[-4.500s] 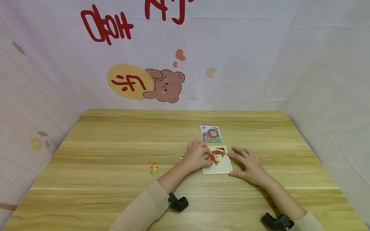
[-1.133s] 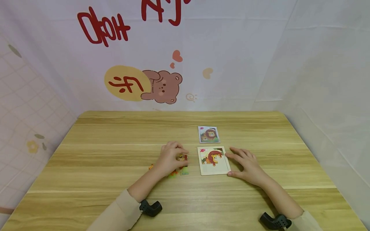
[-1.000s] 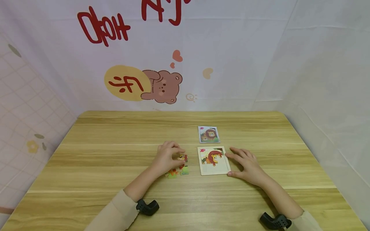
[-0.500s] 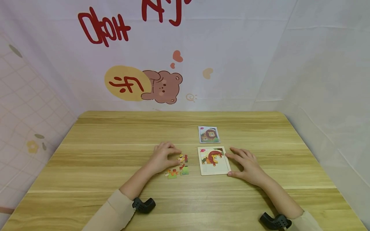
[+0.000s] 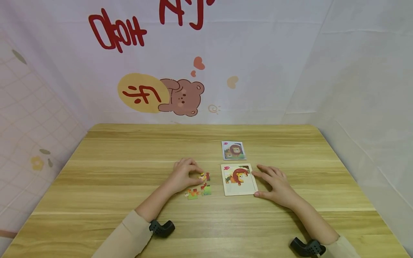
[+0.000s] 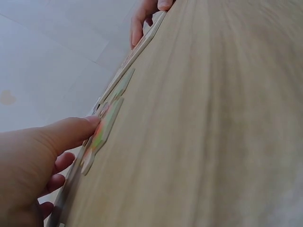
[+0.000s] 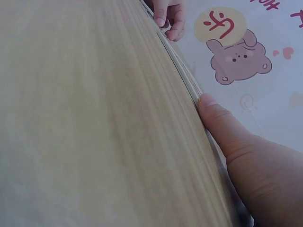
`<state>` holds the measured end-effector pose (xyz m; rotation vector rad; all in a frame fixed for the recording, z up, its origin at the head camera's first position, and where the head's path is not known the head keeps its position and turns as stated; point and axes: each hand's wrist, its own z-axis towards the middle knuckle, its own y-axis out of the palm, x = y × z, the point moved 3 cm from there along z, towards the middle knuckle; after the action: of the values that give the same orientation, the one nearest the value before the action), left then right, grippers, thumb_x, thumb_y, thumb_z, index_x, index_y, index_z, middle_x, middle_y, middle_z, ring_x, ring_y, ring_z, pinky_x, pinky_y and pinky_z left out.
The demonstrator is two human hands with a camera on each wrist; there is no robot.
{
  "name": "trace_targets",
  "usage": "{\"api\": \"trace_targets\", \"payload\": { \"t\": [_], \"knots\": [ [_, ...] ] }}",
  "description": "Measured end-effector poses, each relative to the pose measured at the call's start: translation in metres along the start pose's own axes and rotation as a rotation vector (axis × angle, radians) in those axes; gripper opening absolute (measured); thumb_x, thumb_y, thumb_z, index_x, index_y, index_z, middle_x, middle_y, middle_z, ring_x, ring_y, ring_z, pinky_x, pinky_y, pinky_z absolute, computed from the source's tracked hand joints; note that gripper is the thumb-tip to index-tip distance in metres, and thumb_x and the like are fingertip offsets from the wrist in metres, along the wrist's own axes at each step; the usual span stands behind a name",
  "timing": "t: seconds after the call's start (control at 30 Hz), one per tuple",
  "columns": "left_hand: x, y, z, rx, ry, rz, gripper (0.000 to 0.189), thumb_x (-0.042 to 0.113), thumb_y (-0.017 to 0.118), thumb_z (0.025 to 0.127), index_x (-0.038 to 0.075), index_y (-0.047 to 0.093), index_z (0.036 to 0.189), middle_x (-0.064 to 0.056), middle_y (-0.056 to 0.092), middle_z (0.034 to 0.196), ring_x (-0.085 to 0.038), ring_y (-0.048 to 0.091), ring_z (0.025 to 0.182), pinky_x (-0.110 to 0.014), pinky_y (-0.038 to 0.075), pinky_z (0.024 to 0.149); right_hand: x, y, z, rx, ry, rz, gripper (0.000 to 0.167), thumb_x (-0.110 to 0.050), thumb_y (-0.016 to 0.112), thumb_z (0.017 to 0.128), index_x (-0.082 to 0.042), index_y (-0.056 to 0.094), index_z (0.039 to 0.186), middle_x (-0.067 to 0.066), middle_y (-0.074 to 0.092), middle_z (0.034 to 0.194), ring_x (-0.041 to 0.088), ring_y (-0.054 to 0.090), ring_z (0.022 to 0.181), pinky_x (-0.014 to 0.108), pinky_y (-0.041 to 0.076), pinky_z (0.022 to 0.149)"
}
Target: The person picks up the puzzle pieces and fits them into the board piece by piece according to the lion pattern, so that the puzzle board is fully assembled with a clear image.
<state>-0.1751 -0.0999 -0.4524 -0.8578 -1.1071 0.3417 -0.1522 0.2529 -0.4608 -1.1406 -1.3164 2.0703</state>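
My left hand point(image 5: 181, 176) has its thumb and index finger at opposite ends of a small yellow jigsaw puzzle piece point(image 5: 202, 176), pinching it on the table. Close by lie a green-and-red piece point(image 5: 207, 190) and an orange-and-green piece point(image 5: 192, 194). In the left wrist view, the thumb tip overlaps these flat pieces. My right hand point(image 5: 278, 185) rests beside the cream puzzle board point(image 5: 232, 191), its fingers extended. Its index fingertip touches the right edge and its thumb point(image 7: 215, 113) the near right corner. Fitted pieces on the board show part of a lion.
A lion picture card point(image 5: 234, 150) lies just beyond the board on the wooden table point(image 5: 129, 150). Printed cloth point(image 5: 258, 46) hangs behind the table and along its sides. Each wrist carries a black camera point(image 5: 162, 228).
Over the earlier frames my left hand left the board for the loose pieces, then drew back left. Its thumb and index have now closed in slightly around the yellow piece. My right hand stays put.
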Motion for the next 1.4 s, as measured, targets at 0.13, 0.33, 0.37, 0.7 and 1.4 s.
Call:
{"api": "trace_targets", "payload": {
  "t": [0.13, 0.33, 0.37, 0.7, 1.4],
  "knots": [
    [0.001, 0.000, -0.001, 0.014, 0.009, -0.029, 0.025, 0.028, 0.083, 0.075, 0.016, 0.075, 0.096, 0.006, 0.056, 0.100, -0.017, 0.044, 0.099, -0.041, 0.026, 0.087, 0.000, 0.001, 0.000, -0.001, -0.001, 0.002, 0.073, -0.050, 0.077, 0.075, -0.018, 0.054, 0.137, 0.014, 0.037, 0.146, 0.039, 0.030, 0.127, 0.063, 0.017, 0.095],
    [0.002, -0.003, 0.000, 0.075, 0.031, -0.040, 0.024, 0.027, 0.085, 0.073, 0.016, 0.074, 0.091, 0.005, 0.057, 0.099, -0.018, 0.045, 0.101, -0.044, 0.027, 0.090, -0.001, 0.000, 0.001, 0.002, -0.001, 0.002, 0.073, -0.050, 0.077, 0.075, -0.018, 0.055, 0.136, 0.014, 0.037, 0.146, 0.039, 0.030, 0.127, 0.063, 0.017, 0.095],
    [0.003, -0.003, 0.000, 0.082, 0.032, -0.037, 0.024, 0.028, 0.085, 0.073, 0.016, 0.074, 0.090, 0.005, 0.057, 0.099, -0.019, 0.045, 0.101, -0.044, 0.027, 0.091, -0.001, 0.000, 0.001, 0.003, 0.000, 0.002, 0.073, -0.050, 0.077, 0.075, -0.018, 0.055, 0.136, 0.015, 0.038, 0.146, 0.039, 0.030, 0.127, 0.063, 0.017, 0.095],
    [0.015, 0.002, 0.005, 0.128, 0.082, -0.053, 0.025, 0.027, 0.087, 0.069, 0.016, 0.075, 0.089, 0.005, 0.057, 0.097, -0.019, 0.046, 0.100, -0.048, 0.028, 0.091, -0.002, -0.001, 0.000, 0.003, 0.007, 0.001, 0.073, -0.049, 0.077, 0.075, -0.017, 0.055, 0.136, 0.015, 0.038, 0.146, 0.040, 0.030, 0.127, 0.063, 0.017, 0.095],
    [0.056, 0.043, 0.031, 0.110, 0.174, -0.026, 0.023, 0.028, 0.086, 0.070, 0.016, 0.075, 0.087, 0.007, 0.056, 0.095, -0.014, 0.045, 0.096, -0.042, 0.030, 0.088, -0.002, -0.001, 0.000, 0.001, 0.011, 0.003, 0.073, -0.050, 0.077, 0.075, -0.017, 0.055, 0.137, 0.015, 0.037, 0.147, 0.040, 0.030, 0.127, 0.062, 0.017, 0.095]
  ]
}}
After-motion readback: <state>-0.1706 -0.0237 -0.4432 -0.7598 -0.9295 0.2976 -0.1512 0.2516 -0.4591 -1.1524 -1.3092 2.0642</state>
